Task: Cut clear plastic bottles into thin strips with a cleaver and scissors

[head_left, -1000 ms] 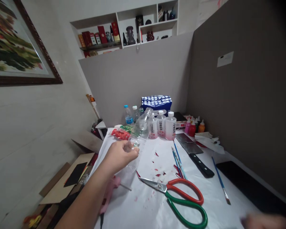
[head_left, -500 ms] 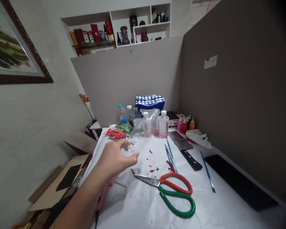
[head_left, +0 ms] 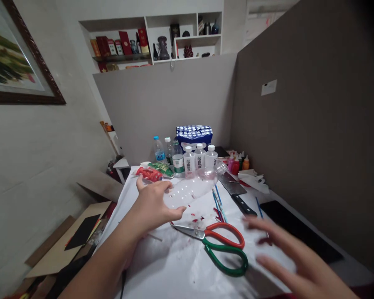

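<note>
A: Where was the clear plastic btl (head_left: pixel 185 193) seen?
B: Over the middle of the white tbl cover (head_left: pixel 171 265), tilted w/ its neck to the R. In view, the fronts of the 3 white-capped btls (head_left: pixel 188 160) were partly covered by it. Whether the cover was touched by it can't be told.

A: And the L hand (head_left: pixel 149 205)?
B: Btl's near end was held btwn thumb & fingers; how firm, can't be told.

A: R hand (head_left: pixel 299 263)?
B: Blurred by motion. Fingers were spread & open, R of the scissors (head_left: pixel 203 237), near the black slab (head_left: pixel 294 224).

A: Scissors pos.?
B: Laid flat btwn the hands, tips to the L, orange & green handles to the R.

A: What else was laid out?
B: Cleaver (head_left: pixel 241 202) beyond the R hand, blade away; thin brushes (head_left: pixel 220 205) btwn it & the scissors, w/ red scraps (head_left: pixel 216 216) by them. Red packet (head_left: pixel 149 173) & green packet (head_left: pixel 162 168) were set side by side past the L hand. Paint btls (head_left: pixel 236 166) were grouped at back R, blue dotted pack (head_left: pixel 195 133) at back ctr.
</note>
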`<state>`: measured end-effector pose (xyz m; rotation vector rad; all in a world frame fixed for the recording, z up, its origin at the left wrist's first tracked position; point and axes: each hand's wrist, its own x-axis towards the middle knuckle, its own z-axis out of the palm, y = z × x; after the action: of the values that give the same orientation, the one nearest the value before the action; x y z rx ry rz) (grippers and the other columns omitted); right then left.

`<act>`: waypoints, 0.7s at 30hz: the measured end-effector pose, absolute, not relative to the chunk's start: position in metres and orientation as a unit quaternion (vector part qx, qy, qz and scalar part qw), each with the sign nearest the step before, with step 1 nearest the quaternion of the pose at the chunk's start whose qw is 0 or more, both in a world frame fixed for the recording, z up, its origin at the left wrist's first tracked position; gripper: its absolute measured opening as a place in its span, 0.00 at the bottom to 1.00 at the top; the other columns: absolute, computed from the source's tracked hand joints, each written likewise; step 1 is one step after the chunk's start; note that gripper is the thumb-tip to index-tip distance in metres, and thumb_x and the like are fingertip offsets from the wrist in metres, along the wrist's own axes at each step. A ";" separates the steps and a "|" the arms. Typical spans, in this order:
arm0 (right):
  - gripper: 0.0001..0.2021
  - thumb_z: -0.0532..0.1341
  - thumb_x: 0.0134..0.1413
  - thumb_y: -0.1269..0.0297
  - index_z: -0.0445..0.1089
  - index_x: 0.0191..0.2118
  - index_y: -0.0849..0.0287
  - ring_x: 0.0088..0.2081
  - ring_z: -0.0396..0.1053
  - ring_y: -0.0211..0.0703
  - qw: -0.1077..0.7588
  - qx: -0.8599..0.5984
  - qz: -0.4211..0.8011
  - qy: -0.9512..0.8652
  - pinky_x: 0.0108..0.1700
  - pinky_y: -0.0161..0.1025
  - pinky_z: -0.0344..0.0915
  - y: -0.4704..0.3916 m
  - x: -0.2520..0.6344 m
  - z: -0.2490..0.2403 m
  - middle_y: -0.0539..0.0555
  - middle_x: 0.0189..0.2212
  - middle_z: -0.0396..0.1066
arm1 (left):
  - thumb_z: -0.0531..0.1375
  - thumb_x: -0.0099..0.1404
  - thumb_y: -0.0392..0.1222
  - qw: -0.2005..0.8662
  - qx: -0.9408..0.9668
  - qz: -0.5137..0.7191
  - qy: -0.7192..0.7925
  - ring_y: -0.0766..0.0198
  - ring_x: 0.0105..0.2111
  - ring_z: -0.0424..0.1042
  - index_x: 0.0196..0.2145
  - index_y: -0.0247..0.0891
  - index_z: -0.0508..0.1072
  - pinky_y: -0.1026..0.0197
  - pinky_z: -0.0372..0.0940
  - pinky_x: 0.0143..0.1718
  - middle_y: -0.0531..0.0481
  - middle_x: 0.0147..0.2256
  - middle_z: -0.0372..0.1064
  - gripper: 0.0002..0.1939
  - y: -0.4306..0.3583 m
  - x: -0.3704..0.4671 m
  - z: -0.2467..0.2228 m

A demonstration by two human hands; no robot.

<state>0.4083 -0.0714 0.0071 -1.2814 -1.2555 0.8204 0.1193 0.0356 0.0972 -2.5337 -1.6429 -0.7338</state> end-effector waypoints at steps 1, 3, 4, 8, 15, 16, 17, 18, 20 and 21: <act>0.28 0.70 0.42 0.57 0.68 0.53 0.43 0.56 0.61 0.54 0.556 -0.532 0.330 -0.547 0.55 0.45 0.61 -0.058 0.406 0.014 0.50 0.58 0.62 | 0.64 0.45 0.62 0.014 -0.822 -0.227 -0.522 0.50 0.41 0.72 0.41 0.40 0.73 0.40 0.28 0.61 0.47 0.41 0.75 0.30 0.033 0.120 0.098; 0.38 0.69 0.45 0.58 0.55 0.62 0.39 0.61 0.54 0.54 0.575 -0.497 0.287 -0.583 0.56 0.46 0.60 -0.030 0.399 0.027 0.49 0.64 0.52 | 0.65 0.44 0.61 0.010 -0.841 -0.200 -0.503 0.51 0.39 0.72 0.40 0.40 0.73 0.40 0.30 0.61 0.47 0.38 0.75 0.29 0.029 0.121 0.100; 0.39 0.68 0.46 0.58 0.52 0.63 0.39 0.60 0.54 0.54 0.575 -0.485 0.302 -0.586 0.55 0.47 0.61 -0.017 0.395 0.033 0.50 0.64 0.51 | 0.65 0.44 0.60 0.006 -0.852 -0.183 -0.491 0.52 0.38 0.72 0.39 0.40 0.73 0.41 0.31 0.61 0.48 0.37 0.75 0.28 0.026 0.121 0.101; 0.25 0.64 0.50 0.54 0.66 0.55 0.49 0.44 0.69 0.50 0.506 -0.442 0.421 -0.609 0.41 0.43 0.68 0.020 0.377 0.046 0.57 0.50 0.69 | 0.65 0.44 0.58 -0.023 -0.883 -0.105 -0.456 0.54 0.34 0.72 0.35 0.40 0.74 0.43 0.40 0.60 0.49 0.32 0.74 0.24 0.023 0.118 0.105; 0.14 0.60 0.54 0.50 0.76 0.34 0.55 0.31 0.66 0.42 0.518 -0.456 0.394 -0.607 0.34 0.38 0.62 0.046 0.356 0.019 0.51 0.31 0.74 | 0.65 0.46 0.60 -0.084 -0.857 -0.054 -0.506 0.52 0.37 0.74 0.38 0.41 0.75 0.48 0.48 0.59 0.47 0.34 0.75 0.26 0.035 0.110 0.099; 0.15 0.60 0.54 0.50 0.75 0.33 0.55 0.29 0.65 0.41 0.523 -0.462 0.391 -0.601 0.33 0.38 0.62 0.048 0.356 0.013 0.51 0.30 0.73 | 0.65 0.46 0.60 -0.095 -0.854 -0.045 -0.510 0.51 0.38 0.74 0.39 0.41 0.75 0.47 0.48 0.59 0.47 0.35 0.76 0.26 0.036 0.110 0.097; 0.15 0.59 0.55 0.49 0.75 0.33 0.55 0.29 0.65 0.40 0.527 -0.468 0.388 -0.594 0.33 0.37 0.61 0.049 0.356 0.008 0.51 0.30 0.73 | 0.65 0.46 0.61 -0.105 -0.851 -0.037 -0.513 0.50 0.39 0.74 0.39 0.42 0.75 0.47 0.47 0.59 0.47 0.35 0.76 0.26 0.037 0.111 0.095; 0.15 0.59 0.55 0.49 0.75 0.32 0.56 0.29 0.65 0.40 0.530 -0.474 0.387 -0.587 0.33 0.37 0.61 0.050 0.356 0.004 0.51 0.30 0.73 | 0.65 0.46 0.61 -0.115 -0.849 -0.032 -0.514 0.49 0.40 0.74 0.39 0.42 0.76 0.46 0.47 0.59 0.47 0.35 0.76 0.27 0.037 0.112 0.094; 0.16 0.58 0.56 0.49 0.74 0.32 0.56 0.31 0.66 0.41 0.533 -0.487 0.385 -0.575 0.33 0.37 0.60 0.051 0.357 -0.002 0.51 0.30 0.73 | 0.65 0.45 0.62 -0.131 -0.847 -0.035 -0.514 0.48 0.40 0.74 0.39 0.43 0.76 0.44 0.46 0.59 0.47 0.35 0.77 0.28 0.038 0.114 0.091; 0.16 0.58 0.56 0.49 0.74 0.32 0.56 0.31 0.66 0.42 0.534 -0.492 0.385 -0.570 0.34 0.37 0.60 0.051 0.357 -0.004 0.51 0.31 0.73 | 0.65 0.44 0.63 -0.135 -0.848 -0.037 -0.511 0.48 0.40 0.74 0.40 0.43 0.76 0.44 0.45 0.59 0.46 0.35 0.77 0.29 0.038 0.114 0.090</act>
<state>0.3574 0.0511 -0.0041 -1.1715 -1.3590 0.9172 0.1144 0.0384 0.0901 -2.9206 -1.7617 -0.1269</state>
